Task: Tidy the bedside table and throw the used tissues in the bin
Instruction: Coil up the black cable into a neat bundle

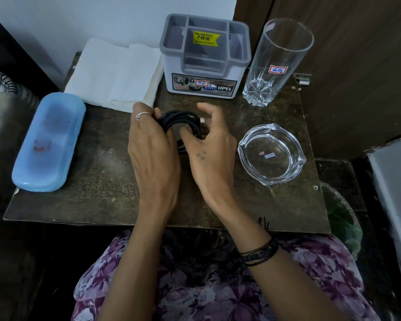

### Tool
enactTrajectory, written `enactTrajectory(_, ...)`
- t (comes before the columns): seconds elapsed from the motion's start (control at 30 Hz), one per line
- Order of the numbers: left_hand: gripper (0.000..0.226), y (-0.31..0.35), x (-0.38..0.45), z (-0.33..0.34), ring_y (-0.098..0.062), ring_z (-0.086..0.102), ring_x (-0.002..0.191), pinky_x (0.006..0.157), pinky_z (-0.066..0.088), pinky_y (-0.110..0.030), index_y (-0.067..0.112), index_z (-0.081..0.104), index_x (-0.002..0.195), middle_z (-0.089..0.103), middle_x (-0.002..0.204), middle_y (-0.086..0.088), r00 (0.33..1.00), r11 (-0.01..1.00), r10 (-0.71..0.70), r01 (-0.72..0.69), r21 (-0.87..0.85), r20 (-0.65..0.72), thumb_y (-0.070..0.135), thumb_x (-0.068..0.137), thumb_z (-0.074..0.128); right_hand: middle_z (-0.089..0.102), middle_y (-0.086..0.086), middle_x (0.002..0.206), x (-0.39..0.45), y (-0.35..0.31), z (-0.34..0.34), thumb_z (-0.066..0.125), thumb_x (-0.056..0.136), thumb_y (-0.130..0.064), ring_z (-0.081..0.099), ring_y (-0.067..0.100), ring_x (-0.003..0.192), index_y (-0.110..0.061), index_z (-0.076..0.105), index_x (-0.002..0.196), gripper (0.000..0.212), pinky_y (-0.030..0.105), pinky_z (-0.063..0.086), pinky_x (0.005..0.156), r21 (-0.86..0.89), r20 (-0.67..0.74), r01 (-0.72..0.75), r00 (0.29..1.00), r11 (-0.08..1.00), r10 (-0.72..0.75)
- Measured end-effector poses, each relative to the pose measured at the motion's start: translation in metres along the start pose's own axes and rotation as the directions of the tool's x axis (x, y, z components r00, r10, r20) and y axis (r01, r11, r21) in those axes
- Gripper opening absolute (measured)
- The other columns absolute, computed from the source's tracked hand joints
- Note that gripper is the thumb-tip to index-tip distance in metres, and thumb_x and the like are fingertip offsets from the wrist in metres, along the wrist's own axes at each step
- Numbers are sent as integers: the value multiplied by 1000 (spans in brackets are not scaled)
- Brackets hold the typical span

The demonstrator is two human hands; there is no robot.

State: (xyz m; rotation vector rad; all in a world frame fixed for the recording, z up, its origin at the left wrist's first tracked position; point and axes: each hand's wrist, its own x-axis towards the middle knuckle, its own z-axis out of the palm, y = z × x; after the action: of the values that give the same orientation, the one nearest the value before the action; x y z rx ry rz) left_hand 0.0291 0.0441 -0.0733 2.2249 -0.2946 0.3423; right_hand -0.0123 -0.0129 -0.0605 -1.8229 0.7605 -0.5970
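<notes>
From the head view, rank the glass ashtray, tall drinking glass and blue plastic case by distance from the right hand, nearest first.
1. Glass ashtray, just right of the right hand.
2. Tall drinking glass, back right.
3. Blue plastic case, far left edge.

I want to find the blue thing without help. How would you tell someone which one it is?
Start at the dark bedside table and go to its left edge. The blue case lies there, long and rounded, beside the white tissues. It is the only blue thing; the others are clear glass, grey or black.
</notes>
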Motion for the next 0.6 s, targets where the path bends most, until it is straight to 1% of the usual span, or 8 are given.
enactTrajectory(0.03,4,-1,1,0,-18,37,72,61,21,-23,3,46,91,55,88,-20,1000,1000,-1,1,4,-5,3,91,42,63,-8,84,0,1,0,67,81,-20,59,13,75,-15,53,114,36,27,47,74,12,-7,-3,1000,1000,3)
enactTrajectory(0.1,4,0,-1,1,-19,38,72,61,21,-24,4,45,91,55,89,-21,1000,1000,-3,3,9,1,2,91,42,61,-8,81,0,2,2,68,80,-19,57,8,71,-16,54,102,27,23,47,68,30,-13,-9,1000,1000,9)
enactTrajectory(0.17,5,1,-3,2,-20,39,71,60,22,-24,4,45,92,55,88,-20,1000,1000,-8,8,1,13,2,91,41,60,-4,89,2,5,3,68,81,-17,54,3,74,-16,60,96,17,18,46,70,24,-33,-10,999,1000,11)
enactTrajectory(0.23,5,3,-4,4,-20,41,70,60,24,-26,4,45,93,55,87,-19,1000,1000,-1,1,-8,18,3,92,41,62,0,95,4,8,4,67,81,-13,55,4,77,-13,65,94,14,20,48,74,30,-47,-24,999,999,25)
enactTrajectory(0.33,4,4,-5,5,-21,42,70,61,26,-27,5,44,92,55,86,-19,1000,1000,3,-3,-27,20,3,92,40,68,3,97,4,9,5,66,80,-11,62,10,84,-13,66,98,19,29,52,80,69,-47,-39,998,997,42)
enactTrajectory(0.43,5,3,-4,4,-28,47,74,64,28,-31,2,45,94,57,91,-21,1000,1000,4,-4,-31,24,2,90,42,70,3,100,4,8,4,65,78,-4,66,8,88,-15,62,104,29,24,53,84,158,-48,-58,997,986,66)
enactTrajectory(0.53,10,1,-2,3,-23,43,74,62,24,-24,0,44,97,56,90,-18,1000,999,-10,11,-45,24,1,87,43,71,8,97,2,8,3,64,75,0,68,13,82,-21,51,101,36,27,54,76,206,-46,-43,997,978,54)
enactTrajectory(0.6,10,-1,0,3,-20,42,74,62,22,-22,1,43,99,54,88,-13,1000,998,-25,26,-54,15,0,88,43,71,9,88,0,6,2,65,75,0,65,12,67,-22,46,99,38,24,49,63,218,-42,-25,999,976,35)
